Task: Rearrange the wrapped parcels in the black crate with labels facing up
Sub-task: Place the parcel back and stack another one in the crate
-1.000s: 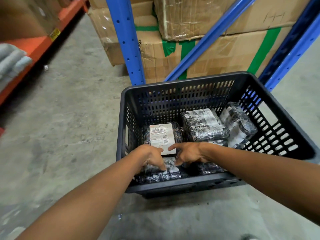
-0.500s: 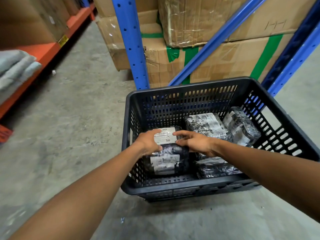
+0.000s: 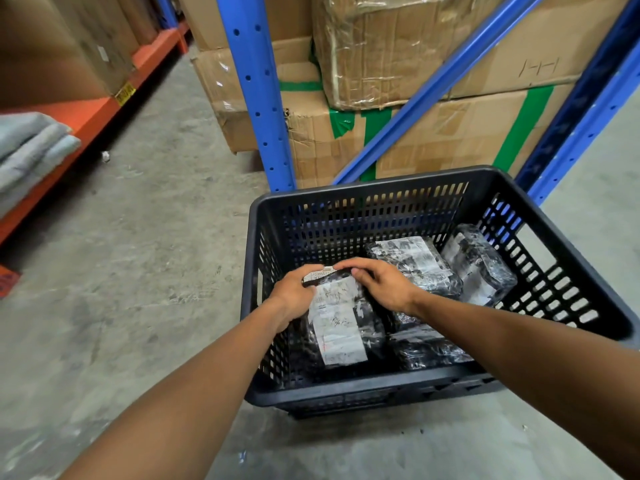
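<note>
So, both hands down in the black crate [image 3: 346, 199], parked on the concrete floor [image 3: 138, 271] by the blue rack upright [image 3: 258, 98]. Left hand [image 3: 294, 296] and right hand [image 3: 384, 284] both clamped on the far edge of the front-left wrapped parcel [image 3: 341, 327], white label [image 3: 334, 323] facing up. Three more parcels sat to the right: one front [image 3: 426, 348], one behind it [image 3: 419, 261], one tilted by the right wall [image 3: 479, 265]. Taped cardboard boxes [image 3: 450, 133] stacked behind.

Grey concrete floor [image 3: 131, 271] carries black crate [image 3: 346, 396]; cardboard boxes [image 3: 433, 143] and blue rack upright [image 3: 259, 98] stand behind.
</note>
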